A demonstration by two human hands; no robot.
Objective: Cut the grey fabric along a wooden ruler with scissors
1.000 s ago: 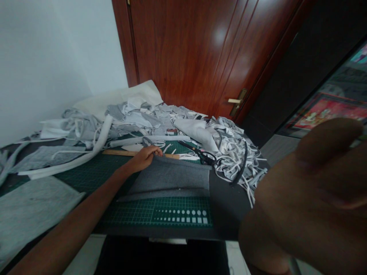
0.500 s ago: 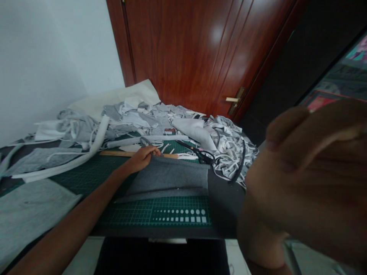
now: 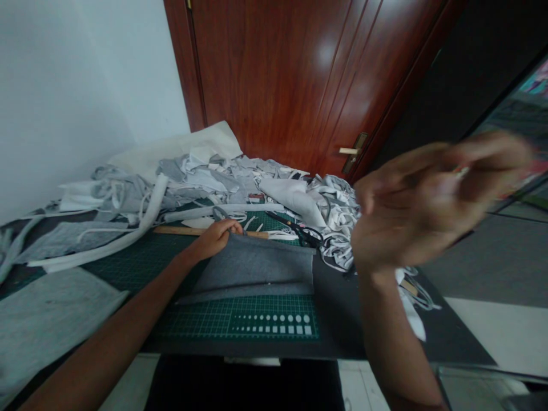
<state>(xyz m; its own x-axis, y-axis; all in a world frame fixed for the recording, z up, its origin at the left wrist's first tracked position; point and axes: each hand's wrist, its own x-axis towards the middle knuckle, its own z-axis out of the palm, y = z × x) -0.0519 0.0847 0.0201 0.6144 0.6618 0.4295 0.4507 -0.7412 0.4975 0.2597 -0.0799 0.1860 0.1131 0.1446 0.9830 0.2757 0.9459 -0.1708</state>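
Note:
My left hand [image 3: 219,237] is closed on the upper left corner of a dark grey piece of fabric [image 3: 261,264]. A narrow grey strip loops up beside its fingertips. The fabric lies on a green cutting mat [image 3: 197,322], with a fold along its lower edge. My right hand [image 3: 406,205] is raised close to the camera, above the table's right side. Its fingers look curved and are smeared by motion, so anything in them cannot be made out. Black scissors [image 3: 306,235] and a wooden ruler [image 3: 180,230] lie just beyond the fabric.
White and grey scraps [image 3: 205,180] are heaped along the back of the table, with a tangle of strips [image 3: 342,211] at right. A light grey fabric piece [image 3: 55,319] lies at front left. Behind stands a wooden door [image 3: 274,74]; a wall is at left.
My right hand has moved away from the camera and leftward, uncovering the table's right end. My left hand still grips the fabric in about the same place.

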